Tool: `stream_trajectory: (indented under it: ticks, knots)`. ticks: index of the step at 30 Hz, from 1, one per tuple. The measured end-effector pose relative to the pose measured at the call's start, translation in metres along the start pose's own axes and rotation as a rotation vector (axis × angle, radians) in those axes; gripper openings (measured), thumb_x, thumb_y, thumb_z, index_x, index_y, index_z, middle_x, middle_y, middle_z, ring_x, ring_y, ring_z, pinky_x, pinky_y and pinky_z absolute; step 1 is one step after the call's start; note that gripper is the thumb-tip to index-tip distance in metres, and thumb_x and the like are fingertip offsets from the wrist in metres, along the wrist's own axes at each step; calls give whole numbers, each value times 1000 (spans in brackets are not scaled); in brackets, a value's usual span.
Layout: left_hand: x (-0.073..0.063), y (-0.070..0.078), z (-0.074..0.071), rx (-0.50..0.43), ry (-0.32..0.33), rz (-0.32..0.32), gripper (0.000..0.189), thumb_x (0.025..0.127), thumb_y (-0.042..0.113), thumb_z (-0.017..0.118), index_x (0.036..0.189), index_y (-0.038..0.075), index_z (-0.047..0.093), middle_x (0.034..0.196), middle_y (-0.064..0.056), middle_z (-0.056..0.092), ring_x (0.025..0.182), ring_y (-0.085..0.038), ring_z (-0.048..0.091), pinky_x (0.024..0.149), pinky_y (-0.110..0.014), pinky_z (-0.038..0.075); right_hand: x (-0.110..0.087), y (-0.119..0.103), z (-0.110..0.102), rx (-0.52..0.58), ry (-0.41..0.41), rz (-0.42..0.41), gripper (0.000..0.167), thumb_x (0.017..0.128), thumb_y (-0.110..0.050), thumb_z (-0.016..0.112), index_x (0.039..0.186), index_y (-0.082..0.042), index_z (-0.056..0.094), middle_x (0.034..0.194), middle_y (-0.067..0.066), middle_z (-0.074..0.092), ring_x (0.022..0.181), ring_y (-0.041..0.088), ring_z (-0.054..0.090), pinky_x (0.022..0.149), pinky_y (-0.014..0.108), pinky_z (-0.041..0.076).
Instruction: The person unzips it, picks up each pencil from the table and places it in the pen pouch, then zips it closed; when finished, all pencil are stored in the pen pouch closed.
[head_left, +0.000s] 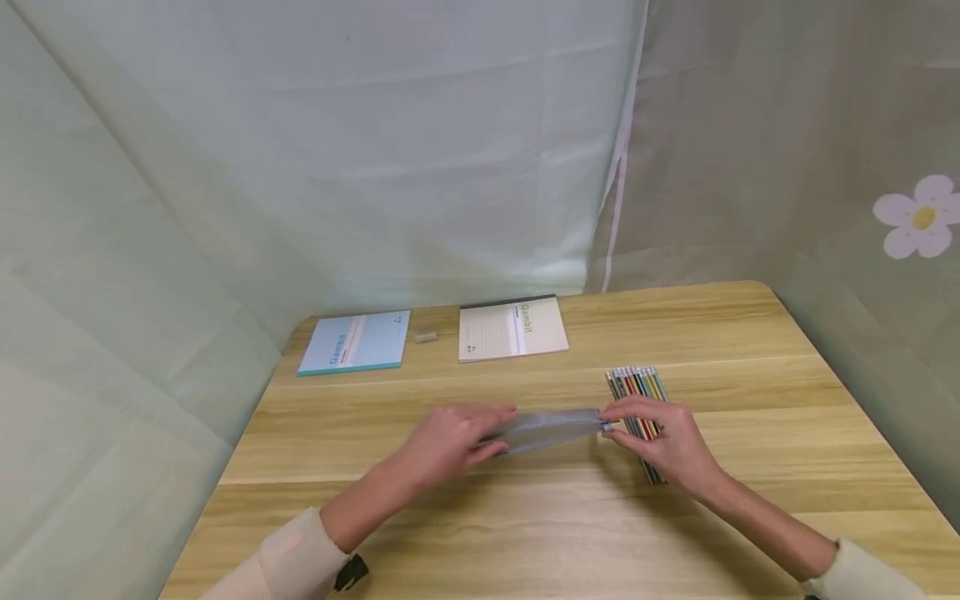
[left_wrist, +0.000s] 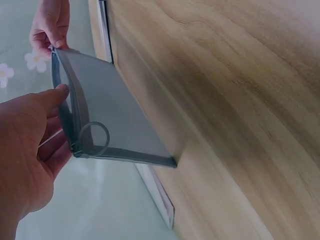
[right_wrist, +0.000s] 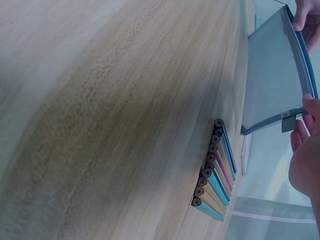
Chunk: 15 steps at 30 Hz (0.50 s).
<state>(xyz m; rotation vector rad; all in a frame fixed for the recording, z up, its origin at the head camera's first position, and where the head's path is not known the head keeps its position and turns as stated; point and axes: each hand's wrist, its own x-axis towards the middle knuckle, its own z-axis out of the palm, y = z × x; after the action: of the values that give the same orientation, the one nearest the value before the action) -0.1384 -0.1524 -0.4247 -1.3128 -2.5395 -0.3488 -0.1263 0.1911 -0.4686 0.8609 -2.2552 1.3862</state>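
Pale fabric walls (head_left: 450,150) behind a wood-grain table (head_left: 525,533); on my remote feed, a grey translucent zip pouch (head_left: 551,429) is held at mid-table, mouth parted. I see L hand (head_left: 453,442) gripping 1 end by its rim, R hand (head_left: 671,442) pinching the other nr its tag (right_wrist: 288,124). Multicoloured wooden pencils (head_left: 637,383) lie below R hand; at back, 1 pale-blue notebook (head_left: 356,342) & 1 cream notebook (head_left: 513,329) w/ small grey block (head_left: 426,337) btwn

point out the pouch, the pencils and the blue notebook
pouch (left_wrist: 120,111): left wrist view, middle of its side panel
pencils (head_left: 636,388): head view, on their shafts
blue notebook (head_left: 356,342): head view, middle of its cover
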Motion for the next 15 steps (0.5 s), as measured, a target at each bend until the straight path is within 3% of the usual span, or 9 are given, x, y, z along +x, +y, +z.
stream_trajectory:
  ticks: [6, 11, 15]
  knots:
    - [3, -3, 10, -43, -25, 12, 31, 99, 17, 77, 130, 13, 76, 118, 0, 78, 100, -12, 77, 79, -30, 64, -1, 2, 0, -11, -14, 23, 38, 76, 12, 89, 106, -9, 81, 107, 3, 80, 101, 17, 75, 99, 14, 51]
    - [3, -6, 12, -54, -14, 59, 26, 101, 19, 75, 126, 15, 78, 112, 3, 80, 92, -7, 77, 72, -24, 62, -1, 3, 1, -2, -6, 20, 39, 75, 13, 89, 107, -9, 81, 107, 4, 80, 102, 16, 74, 99, 15, 51]
    - [4, -8, 13, -78, -33, 56, 24, 102, 18, 73, 126, 15, 79, 108, 2, 81, 83, -4, 76, 68, -19, 60, 0, 4, 2, -7, -8, 14, 41, 74, 14, 88, 108, -9, 81, 108, 4, 80, 104, 16, 74, 100, 15, 51]
